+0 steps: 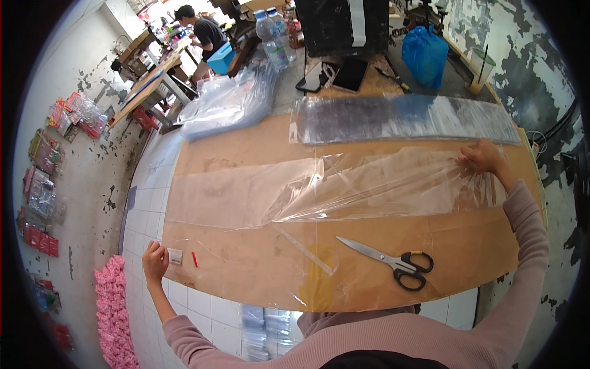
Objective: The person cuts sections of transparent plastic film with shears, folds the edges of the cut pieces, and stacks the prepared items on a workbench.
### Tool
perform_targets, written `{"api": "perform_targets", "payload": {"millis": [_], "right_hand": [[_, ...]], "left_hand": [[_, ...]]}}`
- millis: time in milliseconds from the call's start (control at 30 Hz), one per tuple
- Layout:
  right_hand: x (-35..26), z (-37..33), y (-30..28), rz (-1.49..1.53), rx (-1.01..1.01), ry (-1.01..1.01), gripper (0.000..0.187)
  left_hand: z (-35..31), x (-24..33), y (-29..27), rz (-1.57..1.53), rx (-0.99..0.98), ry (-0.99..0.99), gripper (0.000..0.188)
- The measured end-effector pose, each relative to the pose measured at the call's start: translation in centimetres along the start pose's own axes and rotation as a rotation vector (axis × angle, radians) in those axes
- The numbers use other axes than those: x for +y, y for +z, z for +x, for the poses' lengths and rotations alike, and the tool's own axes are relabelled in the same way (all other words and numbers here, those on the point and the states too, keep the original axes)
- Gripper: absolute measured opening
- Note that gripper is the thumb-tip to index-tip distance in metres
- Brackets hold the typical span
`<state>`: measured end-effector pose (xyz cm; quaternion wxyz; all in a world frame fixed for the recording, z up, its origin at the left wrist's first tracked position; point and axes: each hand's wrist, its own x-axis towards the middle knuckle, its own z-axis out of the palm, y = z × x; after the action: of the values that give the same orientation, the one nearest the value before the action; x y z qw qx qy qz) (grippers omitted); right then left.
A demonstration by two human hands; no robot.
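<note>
My right hand point(482, 156) is closed on the far right part of a long clear plastic sheet point(375, 189). The sheet lies across the brown-topped table, creased and folded over near its middle. My left hand point(155, 261) is held in a fist at the table's left edge; whatever is inside it, if anything, cannot be made out. Beside that fist lie a small whitish packet point(175, 256) and a short red stick point(195, 259). Scissors point(390, 261) with black handles rest near the front, blades slightly apart, pointing left.
Behind the sheet lies a stack of clear plastic strips point(405, 120). Large plastic bags point(230, 101) are heaped at the far left, near water bottles point(268, 38). Phones point(351, 75), a blue bag point(424, 56) and a drink cup point(480, 71) stand farther back. Another person point(208, 34) works beyond.
</note>
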<state>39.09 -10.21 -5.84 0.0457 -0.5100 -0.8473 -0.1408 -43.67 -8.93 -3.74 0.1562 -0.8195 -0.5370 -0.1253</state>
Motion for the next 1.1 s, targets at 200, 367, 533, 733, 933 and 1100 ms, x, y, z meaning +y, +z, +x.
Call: {"api": "perform_targets", "payload": {"millis": [200, 367, 533, 733, 933, 1100], "right_hand": [[-0.6, -0.7, -1.5, -0.074, -0.017, 0.021, 0.033], [-2.3, -1.7, -1.9, 0.006, -0.070, 0.096, 0.034], [-2.7, -1.5, -1.5, 0.019, -0.078, 0.105, 0.031], [-2.0, -2.4, -1.2, 0.081, -0.089, 0.153, 0.029], [1.8, -6.3, -1.5, 0.054, -0.120, 0.225, 0.030], [4.5, -9.1, -3.2, -0.064, -0.236, 0.286, 0.034]], "left_hand": [[5.8, 2.8, 0.8, -0.454, -0.203, -0.436, 0.009], [13.9, 19.0, -0.2, -0.290, 0.171, 0.137, 0.039], [15.7, 35.2, 4.2, -0.565, 0.027, 0.773, 0.048], [15.2, 37.2, 6.0, -0.637, 0.005, 0.854, 0.028], [10.0, 24.4, 3.4, -0.632, 0.020, 0.398, 0.014], [1.6, 5.1, -1.4, 0.118, -0.087, -0.428, 0.011]]}}
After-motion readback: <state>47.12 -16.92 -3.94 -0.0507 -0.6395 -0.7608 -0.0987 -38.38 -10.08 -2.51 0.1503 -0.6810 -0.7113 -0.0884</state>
